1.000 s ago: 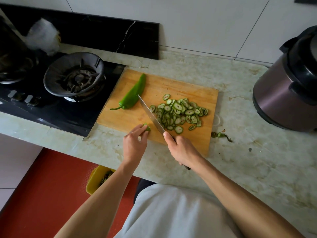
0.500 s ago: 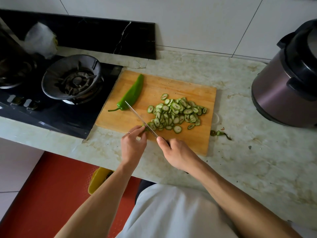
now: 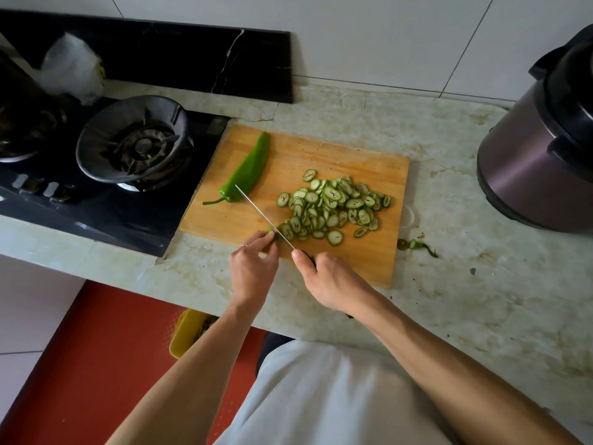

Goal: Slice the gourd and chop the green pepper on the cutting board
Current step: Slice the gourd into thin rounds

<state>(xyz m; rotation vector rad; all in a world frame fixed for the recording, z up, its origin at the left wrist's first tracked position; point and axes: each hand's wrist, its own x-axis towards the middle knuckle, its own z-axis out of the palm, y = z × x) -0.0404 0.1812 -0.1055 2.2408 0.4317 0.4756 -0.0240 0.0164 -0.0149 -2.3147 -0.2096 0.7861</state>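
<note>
1. Left hand [image 3: 253, 271]: fingertips pinched round the last small stub of gourd [image 3: 271, 232] at the near edge of the cutting board [image 3: 349, 162], just left of the blade.
2. Right hand [image 3: 330, 281]: wrapped round the knife [image 3: 263, 215] handle, forefinger stretched toward the blade; blade angled away across the board, tip near the stem end of the green pepper [image 3: 248, 170], edge against the stub.
3. Gourd slices [image 3: 333, 207]: heaped in the middle and right of the board, thin rounds with pale flesh and green rind. Probably light, moist and a bit slippery; likely to stick to the blade or slide if pushed.
4. Stub: too short for a safe hold; best pinched from behind with fingertips tucked back, or left as waste. Risk of a nick judged high here.
5. Green pepper: whole, lying at the far left of the board, stem toward the stove [image 3: 134, 146]. Likely firm, hollow, smooth-skinned and prone to rolling; best held mid-body, pressed flat, cut started at the tip.
6. Gourd nearly done, pepper untouched.
7. Trimmed gourd end [image 3: 414, 244] on the counter [image 3: 481, 284], right of the board.
</note>
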